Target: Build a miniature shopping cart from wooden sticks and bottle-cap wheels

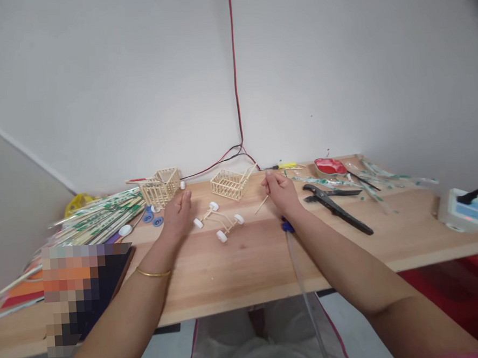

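My left hand (178, 213) rests on the wooden table (248, 265), fingers curled loosely, just left of a small stick frame with white wheels (219, 221). Its fingers seem to hold nothing. My right hand (279, 191) is closed in a pinch on a thin wooden stick (261, 204) that slants down to the left. Behind the hands stand two open stick baskets, one (160, 186) at the left and one (230, 183) in the middle.
A heap of wrapped chopsticks (99, 217) lies at the left. Black pliers (336, 208), a red dish (329, 166), torn wrappers and a white device (463, 210) sit to the right. A red and black wire (236, 93) hangs down the wall. A clear tube (302, 283) runs off the front edge.
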The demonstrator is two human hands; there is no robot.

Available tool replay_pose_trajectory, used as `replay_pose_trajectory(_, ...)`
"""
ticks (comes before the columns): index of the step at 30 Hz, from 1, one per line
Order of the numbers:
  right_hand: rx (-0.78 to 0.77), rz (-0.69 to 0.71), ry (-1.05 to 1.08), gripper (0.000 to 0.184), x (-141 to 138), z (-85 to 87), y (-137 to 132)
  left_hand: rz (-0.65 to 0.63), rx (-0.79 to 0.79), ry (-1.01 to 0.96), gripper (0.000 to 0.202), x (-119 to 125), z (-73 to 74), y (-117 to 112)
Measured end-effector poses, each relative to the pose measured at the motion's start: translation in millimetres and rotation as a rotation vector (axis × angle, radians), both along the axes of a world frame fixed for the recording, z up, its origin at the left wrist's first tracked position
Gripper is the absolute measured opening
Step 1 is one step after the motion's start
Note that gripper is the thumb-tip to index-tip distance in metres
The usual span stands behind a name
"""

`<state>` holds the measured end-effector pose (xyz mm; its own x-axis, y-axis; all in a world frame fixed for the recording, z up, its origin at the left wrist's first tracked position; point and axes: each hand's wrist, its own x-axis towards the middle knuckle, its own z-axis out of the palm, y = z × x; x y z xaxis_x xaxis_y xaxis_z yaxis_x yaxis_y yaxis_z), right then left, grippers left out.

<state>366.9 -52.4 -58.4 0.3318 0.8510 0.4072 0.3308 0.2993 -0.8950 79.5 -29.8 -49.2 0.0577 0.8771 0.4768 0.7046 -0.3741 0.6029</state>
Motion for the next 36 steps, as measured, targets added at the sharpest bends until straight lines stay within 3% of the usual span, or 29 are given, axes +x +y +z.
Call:
replay_pose_trajectory(8, -0.004, -0.037, -0.043, 0.054, 8, -2.5, 7, -0.029, 0.071, -0.011, 0.034, 0, -7.7, 4)
replay_pose_trajectory(14, -0.033, 0.019, -0.013, 0.051, 0, -1.0, 2, -0.069, 0.071, -0.005, 0.029, 5, -15.4, 4)
replay_pose_trajectory(18, -0.039, 0.047, -0.051, 0.048, -4, -1.5, 1, -0.115, 0.065, 0.005, 0.028, 6, -12.6, 3)
replay_pose_trajectory(26, -0.083, 0.121, -0.18, 0.045, -8, -2.9, -3, -0.084, 0.085, 0.01, 0.047, 2, -6.7, -5)
replay_pose_trajectory(36, -0.099, 0.133, -0.25, 0.042, -12, -7.4, -3, -0.156, 0.096, 0.003, 0.03, 3, -11.7, 6)
